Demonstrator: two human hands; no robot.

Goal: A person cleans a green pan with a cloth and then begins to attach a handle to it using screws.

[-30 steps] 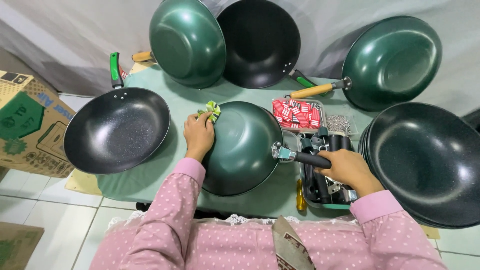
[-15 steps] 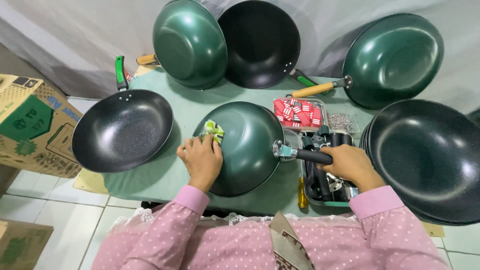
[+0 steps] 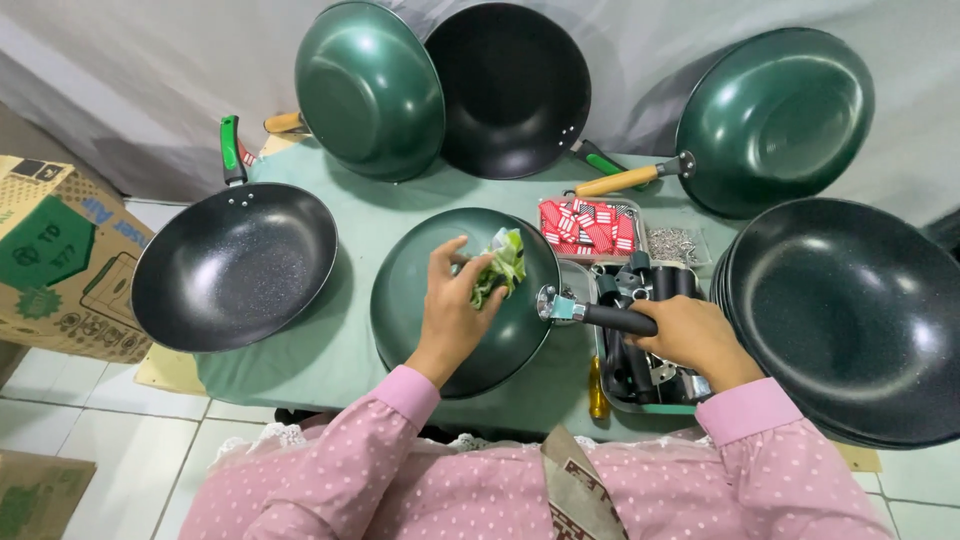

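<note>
Black wok [image 3: 236, 266] with green handle at left, cardboard box [image 3: 52, 262] beside it, stacked dark woks [image 3: 850, 318] at right.

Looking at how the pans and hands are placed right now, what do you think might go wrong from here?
The green pan, upside down, is steadied only by the right hand on its black handle; as the left hand presses the green cloth on it, it might rock or slide. The stack of dark pans overhangs the table edge and could be knocked by an elbow.
</note>
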